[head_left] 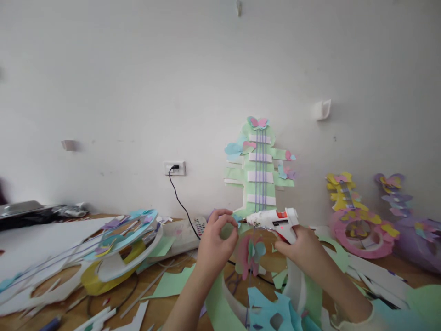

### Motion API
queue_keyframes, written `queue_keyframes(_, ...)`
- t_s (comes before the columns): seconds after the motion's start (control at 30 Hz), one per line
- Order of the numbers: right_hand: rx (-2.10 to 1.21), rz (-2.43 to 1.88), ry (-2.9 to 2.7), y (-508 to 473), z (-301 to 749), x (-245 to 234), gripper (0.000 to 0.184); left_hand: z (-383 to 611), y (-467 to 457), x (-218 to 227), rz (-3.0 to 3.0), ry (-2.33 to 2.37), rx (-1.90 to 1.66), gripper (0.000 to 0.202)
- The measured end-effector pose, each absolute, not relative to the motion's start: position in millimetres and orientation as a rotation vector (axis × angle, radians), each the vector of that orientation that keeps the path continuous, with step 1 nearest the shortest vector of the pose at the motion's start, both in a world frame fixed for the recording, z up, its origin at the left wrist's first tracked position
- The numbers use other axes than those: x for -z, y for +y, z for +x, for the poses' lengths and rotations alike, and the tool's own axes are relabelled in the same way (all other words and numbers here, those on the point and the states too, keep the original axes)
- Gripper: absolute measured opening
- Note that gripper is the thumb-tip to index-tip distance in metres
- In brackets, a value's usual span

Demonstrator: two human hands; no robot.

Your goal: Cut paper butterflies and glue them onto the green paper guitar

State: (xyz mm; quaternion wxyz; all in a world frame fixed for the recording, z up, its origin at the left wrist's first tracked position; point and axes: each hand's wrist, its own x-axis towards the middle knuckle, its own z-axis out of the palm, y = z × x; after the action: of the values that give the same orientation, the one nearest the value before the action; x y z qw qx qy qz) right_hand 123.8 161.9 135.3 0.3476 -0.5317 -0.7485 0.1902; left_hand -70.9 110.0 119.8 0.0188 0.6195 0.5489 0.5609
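Observation:
My right hand [303, 248] is wrapped round the handle of a white hot glue gun [272, 219], its nozzle pointing left. Close to the nozzle, my left hand [218, 239] pinches a small light-blue paper piece [237, 219] between thumb and finger; its exact shape is too small to tell. Behind both hands, a green paper guitar [244, 179] stands against the wall, with white strips, purple strings and paper butterflies on its neck. A pink and blue paper butterfly [245, 257] hangs below the glue gun. Light-blue cut paper [270, 308] lies nearest me.
To the left lie a blue and yellow paper guitar [119, 271] and paper scraps. A pink and yellow paper guitar [354, 234] and a purple one [416, 234] stand at right. A black cord [179, 197] runs from the wall socket [181, 169] past a remote control [199, 225].

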Motion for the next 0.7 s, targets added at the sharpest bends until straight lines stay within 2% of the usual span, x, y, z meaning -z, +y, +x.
queue_keyframes(0.3,-0.501,-1.288,-1.916,159.1,123.7,-134.0,0.011,-69.8,109.2,-122.0,1.905,1.72,-1.761,0.013)
queue_keyframes(0.7,-0.602,-1.321,-1.879,151.9,124.7,-141.8,0.022,-72.6,114.4,-115.7,1.841,1.685,-1.863,0.008)
